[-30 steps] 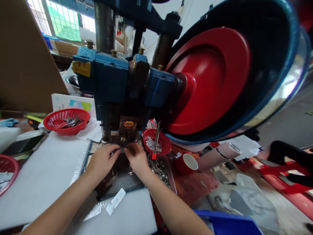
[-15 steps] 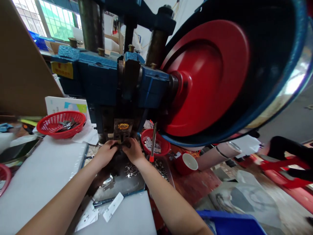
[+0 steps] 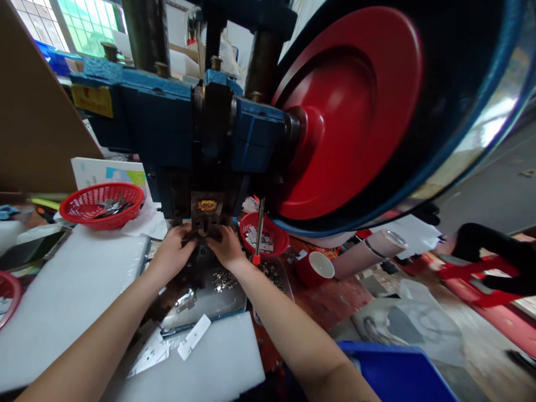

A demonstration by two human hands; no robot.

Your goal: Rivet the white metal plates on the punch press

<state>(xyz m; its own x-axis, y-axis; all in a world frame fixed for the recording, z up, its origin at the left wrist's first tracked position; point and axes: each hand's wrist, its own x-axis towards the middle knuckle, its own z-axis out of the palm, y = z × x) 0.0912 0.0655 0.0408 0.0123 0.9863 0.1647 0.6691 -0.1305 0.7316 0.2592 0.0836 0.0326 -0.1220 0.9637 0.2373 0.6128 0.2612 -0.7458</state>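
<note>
A blue punch press [image 3: 184, 128] with a large red flywheel [image 3: 347, 111] fills the view. Both my hands reach under its ram. My left hand [image 3: 171, 254] and my right hand [image 3: 227, 248] pinch a small dark part [image 3: 203, 236] between them at the die, just below the brass-coloured tool [image 3: 207, 205]. The part itself is mostly hidden by my fingers. Below my hands lies a dark metal tray [image 3: 205, 304] with small shiny metal pieces scattered on it.
A red basket of metal parts [image 3: 101, 204] sits at the left, another small red basket [image 3: 264, 237] right of the die. A red-tipped lever [image 3: 257, 237] hangs beside my right hand. White foam sheets [image 3: 71, 285] flank the tray. A red cup [image 3: 316, 268] and blue bin [image 3: 397, 374] lie right.
Both hands have moved forward from over the tray to right under the ram, still holding the small part between them. The view has shifted closer to the press.
</note>
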